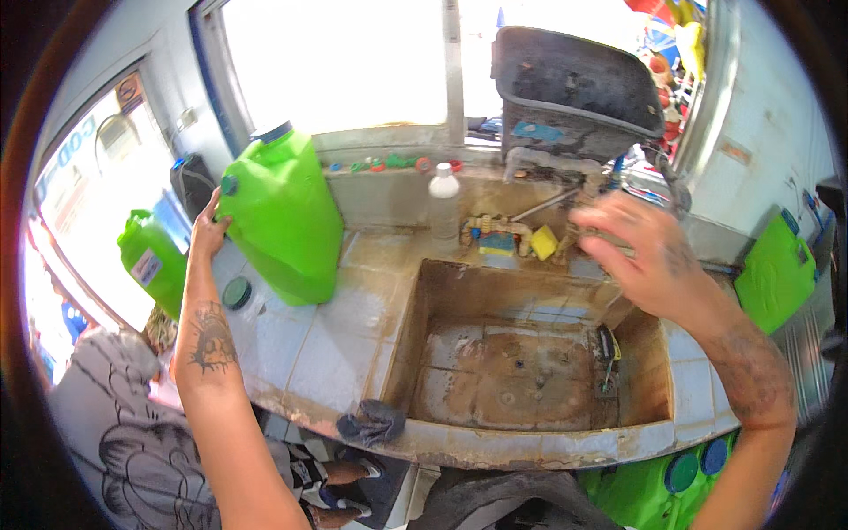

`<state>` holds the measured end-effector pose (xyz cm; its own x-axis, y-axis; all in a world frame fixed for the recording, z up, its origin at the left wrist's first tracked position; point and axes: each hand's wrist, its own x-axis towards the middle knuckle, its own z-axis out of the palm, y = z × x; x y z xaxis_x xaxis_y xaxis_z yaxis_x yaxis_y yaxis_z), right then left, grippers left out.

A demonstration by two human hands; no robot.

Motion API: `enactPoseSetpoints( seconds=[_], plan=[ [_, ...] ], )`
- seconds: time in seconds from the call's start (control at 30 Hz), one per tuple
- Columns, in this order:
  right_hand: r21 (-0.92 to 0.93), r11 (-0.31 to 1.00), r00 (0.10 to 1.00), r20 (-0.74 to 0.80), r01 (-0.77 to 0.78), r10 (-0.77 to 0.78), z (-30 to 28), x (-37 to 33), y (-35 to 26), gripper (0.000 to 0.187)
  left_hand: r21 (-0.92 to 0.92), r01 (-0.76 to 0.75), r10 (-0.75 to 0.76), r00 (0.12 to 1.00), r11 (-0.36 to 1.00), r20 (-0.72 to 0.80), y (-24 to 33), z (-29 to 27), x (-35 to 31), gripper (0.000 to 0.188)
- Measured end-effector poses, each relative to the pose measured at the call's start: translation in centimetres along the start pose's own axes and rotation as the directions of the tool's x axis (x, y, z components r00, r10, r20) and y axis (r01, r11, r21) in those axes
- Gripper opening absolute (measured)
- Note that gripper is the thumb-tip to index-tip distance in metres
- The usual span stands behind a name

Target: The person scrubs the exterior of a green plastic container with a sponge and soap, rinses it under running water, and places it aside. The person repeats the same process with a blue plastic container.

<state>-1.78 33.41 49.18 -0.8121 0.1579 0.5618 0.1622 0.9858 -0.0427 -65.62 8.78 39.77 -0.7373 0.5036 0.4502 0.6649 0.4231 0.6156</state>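
Observation:
A large bright green jerrycan (287,221) stands on the tiled counter, left of the sink. My left hand (209,228) has its fingers closed on the upper left of the jerrycan, beside its small side cap. My right hand (632,252) is raised over the far right of the sink, slightly blurred, its fingers apart and nothing visible in it. Nearest to it are a yellow sponge (544,242), a blue-and-yellow sponge (497,244) and pale pipe fittings. A loose dark green cap (237,292) lies on the counter beside the jerrycan.
The stained sink (402,353) has a black object (607,346) at its right. A white bottle (443,203) and black crate (574,88) stand behind. A dark cloth (371,423) lies on the front edge. More green jerrycans (155,265) surround the counter; a person (132,424) is at left.

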Motion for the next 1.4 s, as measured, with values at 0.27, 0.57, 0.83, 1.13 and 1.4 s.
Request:
enactPoseSetpoints(
  seconds=[0.27, 0.57, 0.83, 1.13, 1.4],
  plan=[
    [-0.309, 0.573, 0.645, -0.237, -0.759, 0.726, -10.7, -33.3, 12.0, 0.015, 0.378, 0.076, 0.194, 0.756, 0.923, -0.626, -8.1, 10.7, -3.6, 0.049],
    [-0.332, 0.222, 0.369, -0.492, -0.917, 0.788, -23.4, -60.4, 33.2, 0.022, -0.35, -0.028, 0.23, 0.802, 0.936, 0.552, 19.2, 43.1, -41.6, 0.031],
    [-0.513, 0.147, 0.505, -0.681, -0.846, 0.529, -29.7, -56.3, 62.3, 0.049, -0.072, 0.837, -0.489, 0.384, 0.543, 0.783, 20.6, 40.6, -48.3, 0.026],
    [-0.574, 0.103, 0.398, -0.415, -0.812, 0.818, -28.3, -53.9, 73.3, 0.058, 0.331, 0.112, -0.277, 0.817, 0.937, 0.506, 27.5, 31.7, -46.6, 0.036],
    [-0.647, 0.191, 0.349, -0.124, -0.738, 0.929, -23.6, -49.3, 70.2, 0.07, 0.178, 0.025, -0.135, 0.759, 0.984, 0.637, 29.5, 33.9, -45.9, 0.036]
  ],
)
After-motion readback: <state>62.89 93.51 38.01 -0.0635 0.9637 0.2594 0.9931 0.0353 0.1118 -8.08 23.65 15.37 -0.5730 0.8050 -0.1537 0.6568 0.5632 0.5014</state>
